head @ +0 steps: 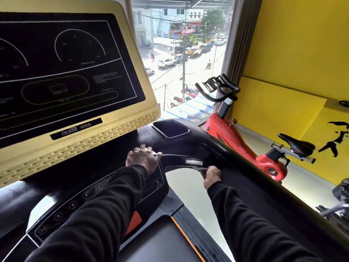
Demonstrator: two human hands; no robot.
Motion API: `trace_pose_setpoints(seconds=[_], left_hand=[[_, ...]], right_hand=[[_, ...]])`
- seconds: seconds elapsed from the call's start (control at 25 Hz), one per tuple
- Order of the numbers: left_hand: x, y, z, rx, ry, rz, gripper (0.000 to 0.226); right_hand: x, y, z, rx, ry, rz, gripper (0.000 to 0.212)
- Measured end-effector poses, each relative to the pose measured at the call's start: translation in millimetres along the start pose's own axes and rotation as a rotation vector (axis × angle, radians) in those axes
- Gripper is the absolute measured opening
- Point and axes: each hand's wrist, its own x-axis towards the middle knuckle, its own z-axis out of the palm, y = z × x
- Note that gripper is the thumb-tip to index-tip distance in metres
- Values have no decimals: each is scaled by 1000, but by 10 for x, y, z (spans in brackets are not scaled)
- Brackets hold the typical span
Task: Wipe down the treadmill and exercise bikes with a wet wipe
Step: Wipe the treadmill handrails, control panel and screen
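Treadmill console [98,140] in pale yellow with a slotted grille pattern; its screen [62,69] black with white line markings; handrail [204,146] glossy black; deck edge stripe [186,237] orange; exercise bike [243,146] red with black saddle; wall [294,50] yellow; sleeves [98,220] black

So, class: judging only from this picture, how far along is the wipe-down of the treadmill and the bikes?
Done: the treadmill's black tray beside the console looks wet, so probably wiped. In hand: the left hand presses flat on the console edge, a bit of white beneath its fingers, perhaps the wipe; the right hand grips the handrail. Left: the red bike stands untouched by the window.
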Motion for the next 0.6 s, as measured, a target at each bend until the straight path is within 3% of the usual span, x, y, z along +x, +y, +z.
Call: trace_pose_setpoints(seconds=[0.08,0.2,0.36,0.52,0.6], left_hand=[[10,-14,0,3,-2,0,67],[6,-14,-9,-7,-7,2,67],[10,-17,-13,-16,2,3,67],[0,-18,-4,-28,6,-4,67],[-14,-16,-4,-44,11,-5,67]], right_hand=[[2,-100,31,92,-6,14,48],[-165,-59,119,117,31,9,26],[-439,-91,122,-3,-158,62,26],[-766,-160,171,-327,-407,-108,18],[-827,-164,249,-361,-415,-170,16]])
